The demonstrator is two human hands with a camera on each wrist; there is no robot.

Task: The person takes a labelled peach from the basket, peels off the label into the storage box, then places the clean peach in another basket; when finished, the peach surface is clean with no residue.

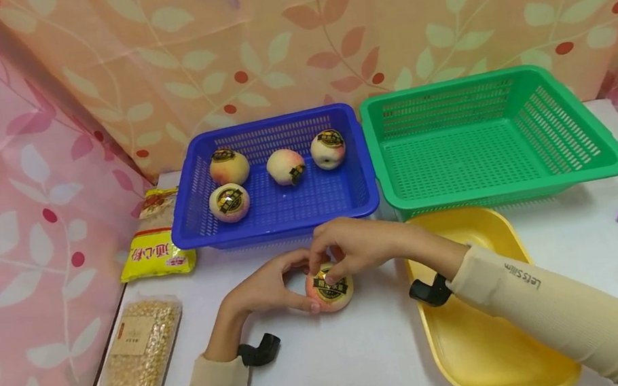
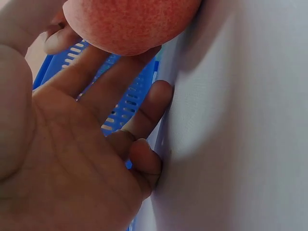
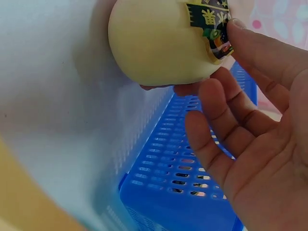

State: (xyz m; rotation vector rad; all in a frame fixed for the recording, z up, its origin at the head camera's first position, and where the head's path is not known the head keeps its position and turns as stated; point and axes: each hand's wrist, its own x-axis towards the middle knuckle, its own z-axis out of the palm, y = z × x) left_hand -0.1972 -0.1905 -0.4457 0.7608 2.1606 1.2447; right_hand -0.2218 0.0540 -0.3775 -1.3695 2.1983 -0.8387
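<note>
Cream and blush-red, a peach with a black-and-gold label sits around the middle of the tabletop, in front of the blue plastic basket; whether it bears its full weight there I cannot tell. Both hands have hold of it: the left hand curves partly open around its left side, thumb in front and fingers behind, while the right hand is more closed, its thumb on the label and its fingers bent at the far side. The step in hand seems to be steadying or turning the fruit, perhaps working at the label; its edge shows no clear lifting. Either way, the next move seems to call for a light, even hold, the left hand bracing while the right thumb works, since a hard squeeze could bruise the skin. Four more labelled peaches lie in the blue basket, toward the tabletop's far edge, and a green basket stands beside it near the far right corner. A yellow tray reaches toward the near edge, under the right forearm.
</note>
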